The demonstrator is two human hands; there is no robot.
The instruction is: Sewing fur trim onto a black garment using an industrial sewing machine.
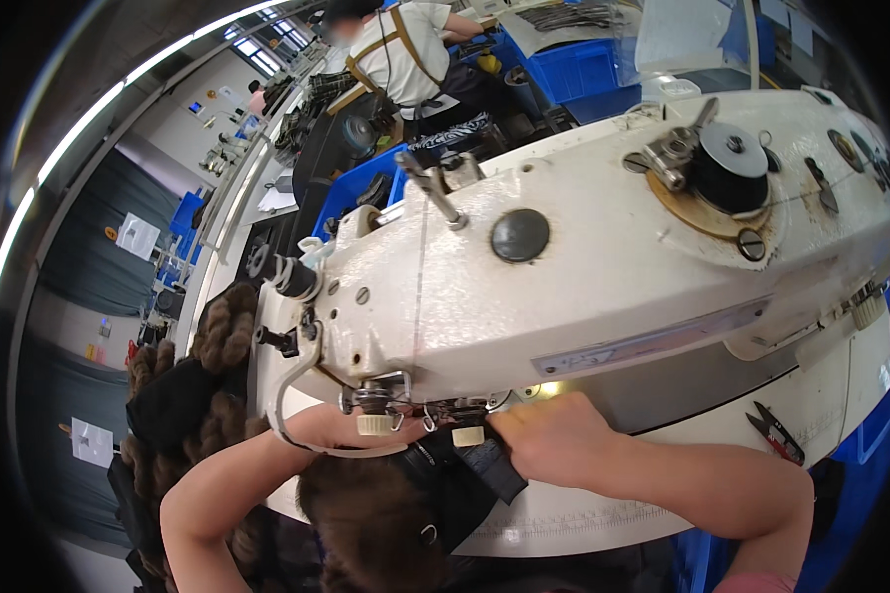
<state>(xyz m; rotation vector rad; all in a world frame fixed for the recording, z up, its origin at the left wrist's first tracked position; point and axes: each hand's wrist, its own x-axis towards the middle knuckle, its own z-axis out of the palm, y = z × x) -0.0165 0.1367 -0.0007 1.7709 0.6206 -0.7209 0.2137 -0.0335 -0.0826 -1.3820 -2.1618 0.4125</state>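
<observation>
A black fabric piece with brown fur (366, 514) lies under the head of a white sewing machine (485, 326), its furry part toward me. A small metal ring shows on it. My left hand (341, 427) reaches in behind the machine's needle end, at the far edge of the piece; its fingers are mostly hidden by the machine. My right hand (562, 440) is closed, fingers curled, with the fingertips at the dark fabric (489, 466) beside the needle area. A small lamp glows just behind that hand.
Thread snips (776, 435) lie on the white table at the right. Brown furry pieces with black fabric (208, 381) are heaped at the left. Blue bins (564, 69) stand beyond the machine, where another person (415, 59) works. A ruler scale (583, 519) marks the table's near edge.
</observation>
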